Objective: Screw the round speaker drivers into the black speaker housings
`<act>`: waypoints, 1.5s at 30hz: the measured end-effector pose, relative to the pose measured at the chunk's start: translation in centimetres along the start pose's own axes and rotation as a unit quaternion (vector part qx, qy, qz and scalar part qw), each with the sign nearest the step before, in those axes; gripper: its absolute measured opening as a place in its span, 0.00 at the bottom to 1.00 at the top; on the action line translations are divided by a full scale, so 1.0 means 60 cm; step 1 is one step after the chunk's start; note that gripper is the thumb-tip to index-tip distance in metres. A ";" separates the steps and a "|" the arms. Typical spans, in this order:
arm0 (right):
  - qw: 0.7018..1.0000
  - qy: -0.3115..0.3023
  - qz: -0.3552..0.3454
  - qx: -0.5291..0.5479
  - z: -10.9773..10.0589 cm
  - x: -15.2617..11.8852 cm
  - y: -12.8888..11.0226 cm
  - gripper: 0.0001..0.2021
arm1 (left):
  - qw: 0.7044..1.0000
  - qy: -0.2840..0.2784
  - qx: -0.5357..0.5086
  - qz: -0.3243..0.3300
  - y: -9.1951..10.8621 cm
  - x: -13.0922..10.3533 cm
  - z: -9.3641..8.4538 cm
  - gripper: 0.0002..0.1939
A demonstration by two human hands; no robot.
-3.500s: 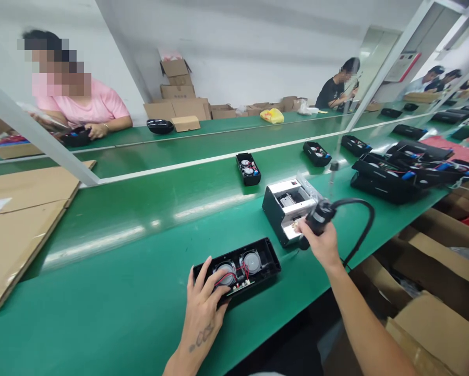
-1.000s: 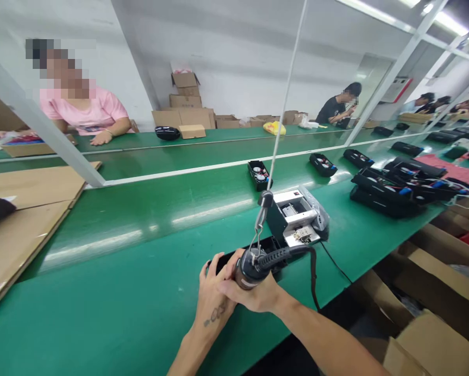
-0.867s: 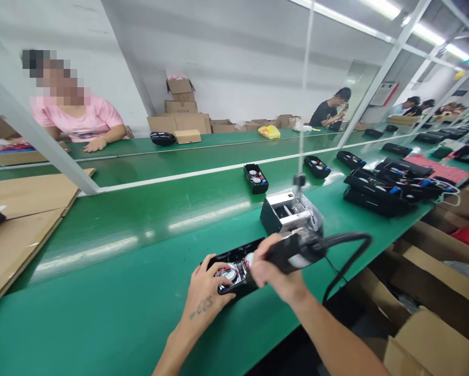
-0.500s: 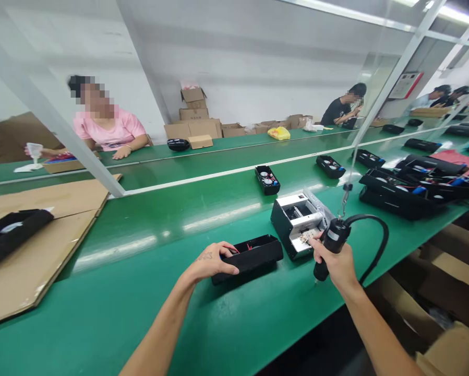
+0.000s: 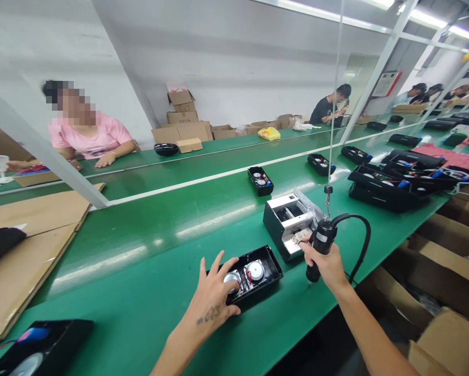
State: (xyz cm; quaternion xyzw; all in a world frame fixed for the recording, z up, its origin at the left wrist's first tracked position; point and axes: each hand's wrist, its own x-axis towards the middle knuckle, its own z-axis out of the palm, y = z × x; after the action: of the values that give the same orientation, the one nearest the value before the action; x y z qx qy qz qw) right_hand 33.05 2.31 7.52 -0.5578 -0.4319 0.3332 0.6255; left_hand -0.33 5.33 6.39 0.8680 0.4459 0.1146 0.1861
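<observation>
A black speaker housing (image 5: 268, 287) lies on the green bench with its open side up, showing two round silver speakers (image 5: 254, 271) and red wires. My left hand (image 5: 214, 295) is at its left end, thumb and index finger about the near wall, other fingers spread over the far side. My right hand (image 5: 326, 263) grips a black electric screwdriver (image 5: 323, 237), hung upright from a cable, its tip just above the bench. The right index finger reaches to the front of a black-and-silver screw feeder (image 5: 283, 230), where small parts are too small to make out.
Another housing (image 5: 50, 342) sits at the lower left, near cardboard sheets (image 5: 34, 261). Further housings stand on the green line (image 5: 260, 181) and in a pile (image 5: 391, 188) at right. Open cartons (image 5: 441, 256) are below the right edge. Co-workers sit across the line (image 5: 97, 136).
The housing in front of me has turned from its side to open side up, and my left hand has moved down and round its end. Another housing has appeared at lower left. The view has shifted.
</observation>
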 end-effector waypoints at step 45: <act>0.958 -0.101 -0.137 0.229 0.052 -0.049 -0.091 0.08 | 0.967 0.138 0.127 0.172 0.049 -0.007 0.094 0.07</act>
State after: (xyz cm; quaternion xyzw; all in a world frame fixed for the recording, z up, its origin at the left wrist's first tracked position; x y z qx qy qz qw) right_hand 28.66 0.09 12.42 -0.2985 -0.4775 0.3890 0.7291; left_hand 3.66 2.17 2.54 0.9240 0.3220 0.2058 -0.0120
